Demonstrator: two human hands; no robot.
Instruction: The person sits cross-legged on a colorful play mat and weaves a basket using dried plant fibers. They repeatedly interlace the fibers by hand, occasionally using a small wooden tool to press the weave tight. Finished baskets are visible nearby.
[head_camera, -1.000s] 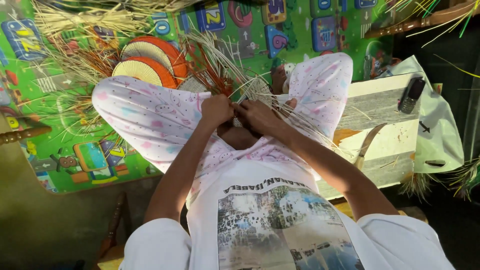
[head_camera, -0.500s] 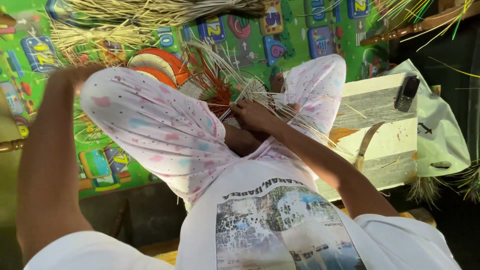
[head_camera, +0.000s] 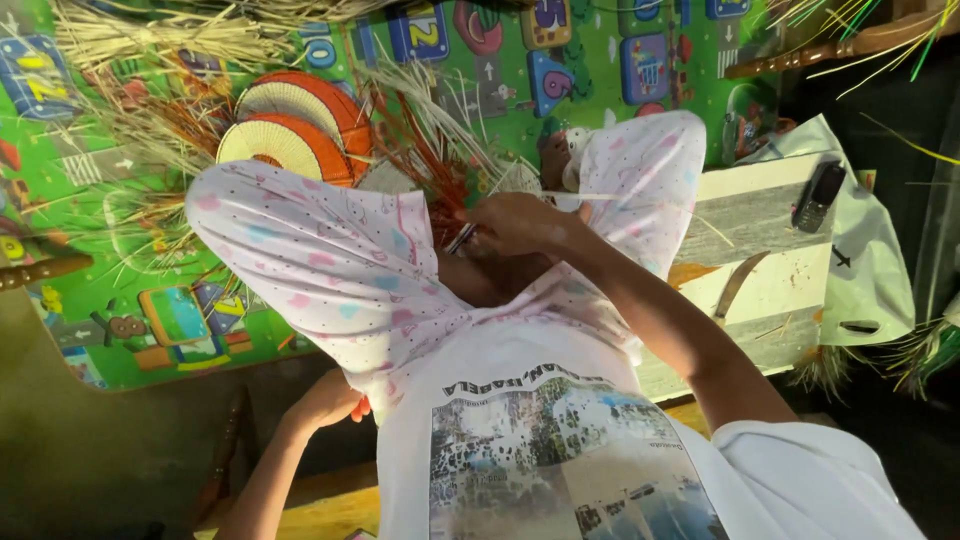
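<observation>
The left hand (head_camera: 335, 400) hangs low beside the knee, its grip curled loosely on nothing that shows, well apart from the work. Farther out, the right hand (head_camera: 515, 225) has its grip pinched together on a thin pale straw strand (head_camera: 610, 196), whose long axis runs sideways from the fingers toward the right knee. Just beyond that grip lies the woven piece (head_camera: 500, 175), with the round orange-rimmed fans (head_camera: 290, 130) farther off, left of it.
</observation>
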